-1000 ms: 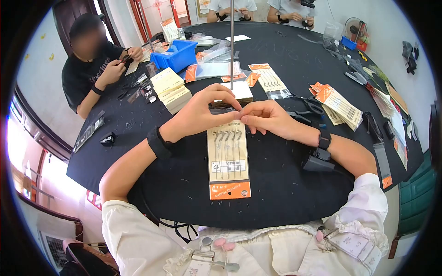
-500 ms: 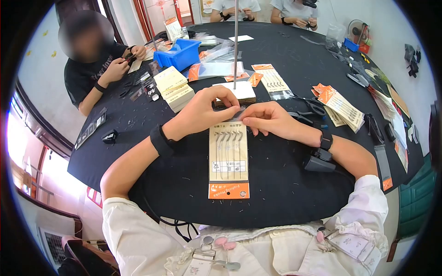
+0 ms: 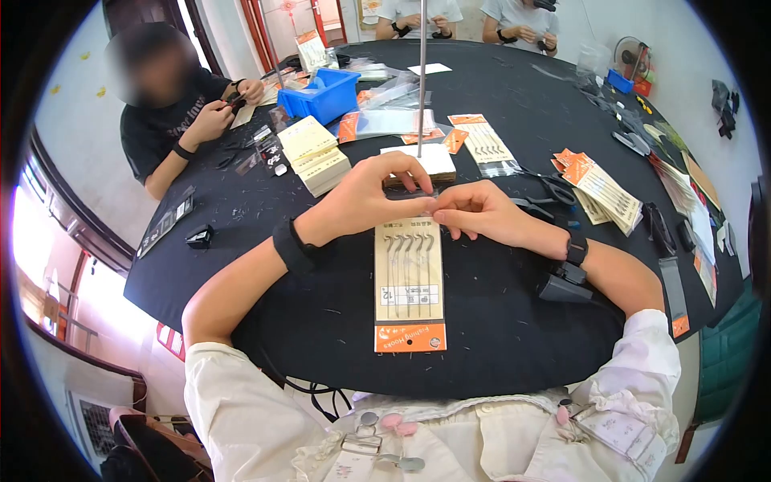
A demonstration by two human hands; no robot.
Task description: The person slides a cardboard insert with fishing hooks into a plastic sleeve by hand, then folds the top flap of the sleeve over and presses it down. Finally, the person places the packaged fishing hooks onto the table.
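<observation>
A fishing hook packet [image 3: 409,269] lies in front of me on the black tablecloth, its orange "Fishing Hooks" end toward my body. Several hooks with lines show in a row against the cream card inside. My left hand [image 3: 365,197] is at the packet's far end, fingers curled and thumb pressed along the clear plastic flap. Closed in a pinch, my right hand [image 3: 486,213] holds the same flap at its right side, its fingertips touching those of my left. The fingers partly hide the flap.
Beyond my hands are a card stack [image 3: 434,161] by a metal pole [image 3: 422,80], cream card bundles [image 3: 313,157] and a blue bin [image 3: 321,95]. Right are finished packets [image 3: 598,189] and black-handled scissors [image 3: 554,189]. A co-worker [image 3: 173,112] sits left; two people sit opposite.
The view has shifted slightly, so everything sits a little further right and lower. My left fingers have lifted and spread somewhat from the thumb; both hands stay at the packet's flap.
</observation>
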